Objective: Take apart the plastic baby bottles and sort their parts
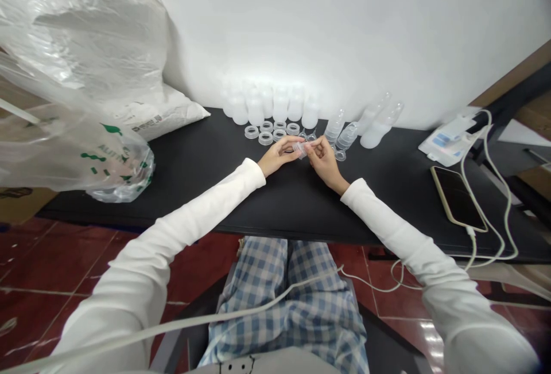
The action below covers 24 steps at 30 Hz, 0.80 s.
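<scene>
My left hand and my right hand meet over the black table. Between their fingertips is a small clear ridged plastic piece, partly covered by the fingers. Both hands are closed around it. Just behind my left hand lie several translucent plastic rings, set in loose rows. Beyond them stands a group of frosted white bottles along the wall. Close to my right hand are clear plastic parts, among them a tilted clear domed piece and small clear teat-like pieces.
Two frosted bottles with clear domed tops stand farther right. A phone with a white cable and a white-and-blue package lie at the right. Large plastic bags crowd the left end. A white cable crosses my lap.
</scene>
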Each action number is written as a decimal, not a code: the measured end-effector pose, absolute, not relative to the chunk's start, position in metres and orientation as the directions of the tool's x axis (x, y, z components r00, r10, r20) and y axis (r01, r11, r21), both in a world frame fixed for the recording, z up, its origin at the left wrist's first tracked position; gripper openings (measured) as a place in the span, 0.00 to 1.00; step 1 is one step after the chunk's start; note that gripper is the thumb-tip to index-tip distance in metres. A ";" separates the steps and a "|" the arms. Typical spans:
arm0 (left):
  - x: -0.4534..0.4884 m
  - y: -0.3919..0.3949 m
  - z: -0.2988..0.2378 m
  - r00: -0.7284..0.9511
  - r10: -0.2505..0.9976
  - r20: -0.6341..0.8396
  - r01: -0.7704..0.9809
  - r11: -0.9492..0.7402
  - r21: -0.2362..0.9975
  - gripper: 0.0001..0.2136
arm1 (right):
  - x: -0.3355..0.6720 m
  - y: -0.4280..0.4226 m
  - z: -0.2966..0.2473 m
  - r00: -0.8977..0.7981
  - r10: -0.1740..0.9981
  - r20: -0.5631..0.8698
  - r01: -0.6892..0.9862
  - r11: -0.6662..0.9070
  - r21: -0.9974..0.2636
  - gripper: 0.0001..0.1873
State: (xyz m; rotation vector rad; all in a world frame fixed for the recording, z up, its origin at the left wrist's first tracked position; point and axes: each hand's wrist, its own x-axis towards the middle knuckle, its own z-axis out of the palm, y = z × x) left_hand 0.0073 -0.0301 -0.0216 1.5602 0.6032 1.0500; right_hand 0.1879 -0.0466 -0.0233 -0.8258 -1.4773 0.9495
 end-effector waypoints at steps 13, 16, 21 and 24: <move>-0.017 -0.015 -0.014 0.017 0.825 0.565 0.272 -0.548 0.791 0.10 | 0.185 -0.060 -0.015 -0.094 0.864 0.494 0.245 0.501 -0.830 0.24; -0.045 0.007 -0.014 -0.325 0.764 0.557 0.459 -0.388 0.800 0.16 | 0.186 -0.063 -0.015 -0.156 0.847 0.508 0.340 0.529 -0.778 0.21; -0.088 0.050 -0.025 -0.479 0.759 0.441 0.482 -0.192 0.855 0.31 | 0.188 -0.062 -0.021 -0.286 0.790 0.543 0.453 0.611 -0.650 0.14; -0.099 0.068 -0.031 -0.506 0.762 0.404 0.459 -0.159 0.874 0.36 | 0.188 -0.060 -0.022 -0.354 0.772 0.527 0.491 0.633 -0.598 0.11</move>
